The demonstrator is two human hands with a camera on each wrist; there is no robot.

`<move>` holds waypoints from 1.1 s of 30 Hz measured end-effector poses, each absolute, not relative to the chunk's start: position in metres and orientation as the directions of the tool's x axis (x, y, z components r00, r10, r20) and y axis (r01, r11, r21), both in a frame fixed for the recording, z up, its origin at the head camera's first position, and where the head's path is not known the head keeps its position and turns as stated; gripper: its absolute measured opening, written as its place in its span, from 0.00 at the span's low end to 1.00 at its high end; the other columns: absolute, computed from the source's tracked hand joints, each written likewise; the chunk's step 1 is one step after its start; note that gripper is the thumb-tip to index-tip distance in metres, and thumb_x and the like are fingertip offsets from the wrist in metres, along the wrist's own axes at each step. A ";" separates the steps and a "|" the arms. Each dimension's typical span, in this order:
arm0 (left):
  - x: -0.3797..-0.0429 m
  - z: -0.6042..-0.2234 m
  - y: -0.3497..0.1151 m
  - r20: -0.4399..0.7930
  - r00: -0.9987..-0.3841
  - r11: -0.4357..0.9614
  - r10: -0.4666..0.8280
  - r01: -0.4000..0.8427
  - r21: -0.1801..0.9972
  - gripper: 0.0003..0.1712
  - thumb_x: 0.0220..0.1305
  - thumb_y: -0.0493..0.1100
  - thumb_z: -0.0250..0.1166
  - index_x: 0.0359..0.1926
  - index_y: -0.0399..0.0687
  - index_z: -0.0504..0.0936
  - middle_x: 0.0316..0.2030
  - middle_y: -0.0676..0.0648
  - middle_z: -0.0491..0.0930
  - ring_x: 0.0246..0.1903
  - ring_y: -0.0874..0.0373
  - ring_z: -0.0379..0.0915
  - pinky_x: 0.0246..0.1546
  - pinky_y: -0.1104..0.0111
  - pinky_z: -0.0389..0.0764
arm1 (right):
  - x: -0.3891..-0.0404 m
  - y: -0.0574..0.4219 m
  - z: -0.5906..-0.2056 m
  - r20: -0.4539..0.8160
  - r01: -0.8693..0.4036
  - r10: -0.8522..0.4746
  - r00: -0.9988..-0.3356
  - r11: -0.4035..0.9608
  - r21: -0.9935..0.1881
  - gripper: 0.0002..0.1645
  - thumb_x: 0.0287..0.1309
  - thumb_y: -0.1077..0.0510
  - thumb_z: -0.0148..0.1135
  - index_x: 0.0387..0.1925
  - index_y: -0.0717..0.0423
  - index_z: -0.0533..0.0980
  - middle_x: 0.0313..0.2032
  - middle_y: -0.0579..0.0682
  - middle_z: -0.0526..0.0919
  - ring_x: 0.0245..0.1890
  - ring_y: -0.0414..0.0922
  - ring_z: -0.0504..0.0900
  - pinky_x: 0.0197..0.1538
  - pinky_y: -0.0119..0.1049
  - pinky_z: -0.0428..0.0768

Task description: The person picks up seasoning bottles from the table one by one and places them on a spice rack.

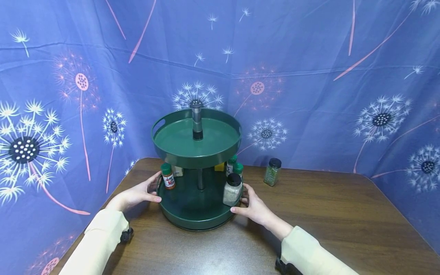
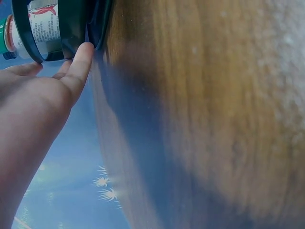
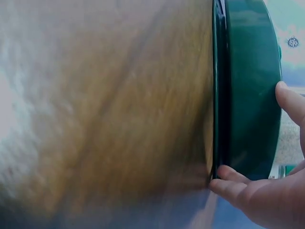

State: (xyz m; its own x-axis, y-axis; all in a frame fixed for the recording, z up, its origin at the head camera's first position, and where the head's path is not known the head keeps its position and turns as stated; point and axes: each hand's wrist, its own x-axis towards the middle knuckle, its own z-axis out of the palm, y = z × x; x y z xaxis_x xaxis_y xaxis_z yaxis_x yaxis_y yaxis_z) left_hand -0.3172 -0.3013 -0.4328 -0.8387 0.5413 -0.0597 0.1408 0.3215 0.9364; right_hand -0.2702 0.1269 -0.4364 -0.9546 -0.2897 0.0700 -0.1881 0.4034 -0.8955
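Note:
A dark green two-tier lazy Susan (image 1: pixel 196 222) stands on the table, a metal-coloured post rising through its bare upper tray (image 1: pixel 172 137). My left hand (image 1: pixel 141 193) grips the lower tray's left edge; in the left wrist view its fingertips meet the wall and the base. At the right edge my right hand (image 1: pixel 254 206) holds the same tray, its thumb at the rim and fingers low by the base in the right wrist view. On the lower tray are a black-capped jar (image 1: pixel 232 194) near the right hand and a green-capped spice bottle (image 1: pixel 168 179) near the left.
More green-capped bottles (image 1: pixel 238 168) and a yellow item (image 1: pixel 219 167) sit at the back of the lower tray, partly hidden. A black-capped jar of green herbs (image 1: pixel 271 173) stands on the wooden table (image 1: pixel 326 206) to the right. Blue patterned cloth (image 1: pixel 309 126) hangs behind.

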 end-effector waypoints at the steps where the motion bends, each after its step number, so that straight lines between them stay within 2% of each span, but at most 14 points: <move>1: -0.317 -0.433 -0.301 -0.061 -0.840 0.321 0.539 0.138 0.937 0.60 0.58 0.37 0.66 0.74 0.44 0.29 0.72 0.31 0.35 0.69 0.32 0.35 0.63 0.42 0.54 | -0.271 0.128 -0.436 0.065 -0.185 -0.296 -0.953 0.401 -0.897 0.55 0.46 0.57 0.74 0.68 0.63 0.50 0.59 0.65 0.67 0.56 0.61 0.74 0.59 0.55 0.70; 11: -0.316 -0.433 -0.303 -0.067 -0.848 0.335 0.525 0.134 0.933 0.62 0.56 0.41 0.69 0.73 0.40 0.29 0.71 0.29 0.35 0.68 0.31 0.37 0.63 0.43 0.56 | -0.286 0.138 -0.436 -0.009 -0.142 -0.346 -0.938 0.408 -0.902 0.57 0.48 0.55 0.72 0.71 0.58 0.47 0.65 0.65 0.61 0.61 0.61 0.69 0.60 0.55 0.68; 15: -0.315 -0.433 -0.303 -0.069 -0.851 0.350 0.520 0.139 0.926 0.62 0.56 0.42 0.69 0.73 0.39 0.29 0.71 0.30 0.35 0.68 0.30 0.38 0.63 0.43 0.56 | -0.292 0.145 -0.436 -0.002 -0.165 -0.404 -0.915 0.378 -0.911 0.58 0.50 0.55 0.71 0.72 0.59 0.44 0.66 0.65 0.58 0.62 0.62 0.67 0.62 0.55 0.66; 23: -0.315 -0.432 -0.302 -0.067 -0.855 0.353 0.514 0.140 0.925 0.59 0.57 0.37 0.67 0.73 0.41 0.30 0.72 0.31 0.35 0.68 0.31 0.38 0.63 0.43 0.57 | -0.306 0.156 -0.436 0.035 -0.233 -0.532 -0.846 0.309 -0.922 0.54 0.55 0.58 0.67 0.72 0.62 0.42 0.67 0.67 0.54 0.65 0.64 0.62 0.66 0.55 0.59; 33: -0.314 -0.432 -0.303 -0.075 -0.864 0.357 0.498 0.126 0.926 0.61 0.56 0.37 0.68 0.74 0.43 0.30 0.70 0.28 0.37 0.66 0.28 0.44 0.61 0.44 0.61 | -0.323 0.165 -0.435 -0.028 -0.206 -0.545 -0.838 0.362 -0.909 0.56 0.56 0.55 0.67 0.73 0.59 0.39 0.71 0.64 0.51 0.67 0.61 0.59 0.66 0.54 0.60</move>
State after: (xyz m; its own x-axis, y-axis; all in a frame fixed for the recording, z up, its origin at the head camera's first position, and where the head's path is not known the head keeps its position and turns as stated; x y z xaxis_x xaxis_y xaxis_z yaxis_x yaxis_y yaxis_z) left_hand -0.3137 -0.3032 -0.4318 -0.8638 0.4982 -0.0748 0.1257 0.3570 0.9256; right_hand -0.3228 0.1647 -0.4353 -0.8377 -0.5454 -0.0277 -0.2055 0.3619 -0.9093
